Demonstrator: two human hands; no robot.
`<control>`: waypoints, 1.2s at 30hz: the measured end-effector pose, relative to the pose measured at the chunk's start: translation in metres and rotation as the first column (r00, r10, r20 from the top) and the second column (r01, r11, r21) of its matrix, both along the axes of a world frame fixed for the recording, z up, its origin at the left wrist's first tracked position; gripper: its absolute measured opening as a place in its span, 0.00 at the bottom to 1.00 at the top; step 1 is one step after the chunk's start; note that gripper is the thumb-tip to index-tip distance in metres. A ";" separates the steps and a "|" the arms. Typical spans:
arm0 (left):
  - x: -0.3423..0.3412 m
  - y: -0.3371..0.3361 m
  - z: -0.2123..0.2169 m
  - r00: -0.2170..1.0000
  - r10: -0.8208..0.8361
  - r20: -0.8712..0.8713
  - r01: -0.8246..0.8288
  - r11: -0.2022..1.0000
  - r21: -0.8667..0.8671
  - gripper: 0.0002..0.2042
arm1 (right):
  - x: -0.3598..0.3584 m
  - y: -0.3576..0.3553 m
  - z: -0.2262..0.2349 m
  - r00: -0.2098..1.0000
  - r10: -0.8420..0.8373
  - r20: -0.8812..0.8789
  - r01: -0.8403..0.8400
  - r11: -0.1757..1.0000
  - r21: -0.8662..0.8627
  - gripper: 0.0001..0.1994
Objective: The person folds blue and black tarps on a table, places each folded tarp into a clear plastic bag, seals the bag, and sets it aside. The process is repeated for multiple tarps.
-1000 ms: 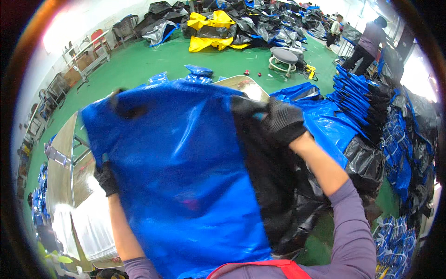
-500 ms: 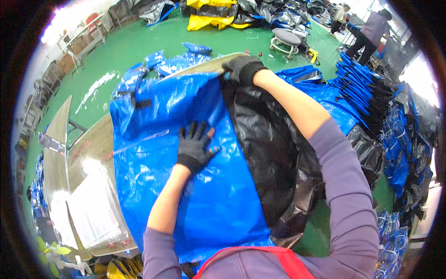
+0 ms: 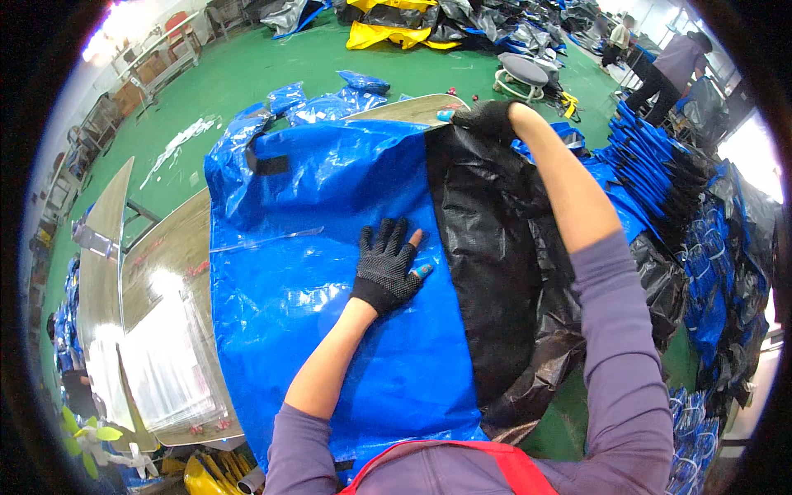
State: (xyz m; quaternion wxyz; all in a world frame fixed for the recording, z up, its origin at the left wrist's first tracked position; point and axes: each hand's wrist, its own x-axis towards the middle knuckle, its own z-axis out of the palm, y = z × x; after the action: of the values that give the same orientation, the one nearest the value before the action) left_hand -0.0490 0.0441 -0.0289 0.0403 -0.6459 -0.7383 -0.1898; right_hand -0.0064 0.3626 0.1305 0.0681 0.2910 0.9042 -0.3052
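Observation:
A blue and black tarpaulin piece (image 3: 330,355) is spread over the work table, with a dark strip near its far left corner. My left hand (image 3: 386,268), in a dark dotted glove, lies flat on the blue part with fingers spread. At the far edge, by the blue-black border, my right hand (image 3: 487,122) has its gloved fingers closed on the black part (image 3: 487,223). The black part hangs in creases toward the right. What lies under the tarpaulin is hidden.
Clear plastic sheets (image 3: 169,371) lie on the table's bare left side (image 3: 165,247). Blue plastic-wrapped packets (image 3: 330,107) sit beyond it. A round stool (image 3: 524,73) stands far right. Folded blue tarpaulins (image 3: 643,161) are stacked at the right. Two people work at the back right.
My right hand has moved right along the far edge, and the tarpaulin's border has shifted right with it. My left hand has also slid right, still flat on the blue.

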 end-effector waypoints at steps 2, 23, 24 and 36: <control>-0.001 -0.004 0.001 0.998 0.046 0.036 -0.048 0.998 0.037 0.34 | 0.048 -0.013 0.007 0.993 0.081 -0.090 -0.081 0.997 0.009 0.25; -0.002 -0.004 0.014 0.997 0.048 -0.067 -0.054 0.995 -0.085 0.35 | 0.096 -0.007 0.045 0.973 0.141 -0.183 0.009 0.768 0.640 0.30; -0.002 0.001 0.016 0.997 0.061 -0.048 -0.067 0.988 -0.141 0.35 | 0.087 -0.002 0.042 0.993 0.059 -0.106 0.020 0.786 0.618 0.36; 0.005 0.051 0.007 0.953 -0.250 0.171 0.262 0.964 -0.046 0.30 | 0.040 -0.175 -0.035 0.648 0.737 0.190 -0.556 0.288 0.779 0.14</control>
State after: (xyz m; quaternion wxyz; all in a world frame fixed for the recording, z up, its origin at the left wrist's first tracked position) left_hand -0.0437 0.0951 -0.0224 -0.0675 -0.7193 -0.6551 -0.2209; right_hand 0.0331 0.1878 0.0954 -0.0428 -0.1377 0.9782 0.1494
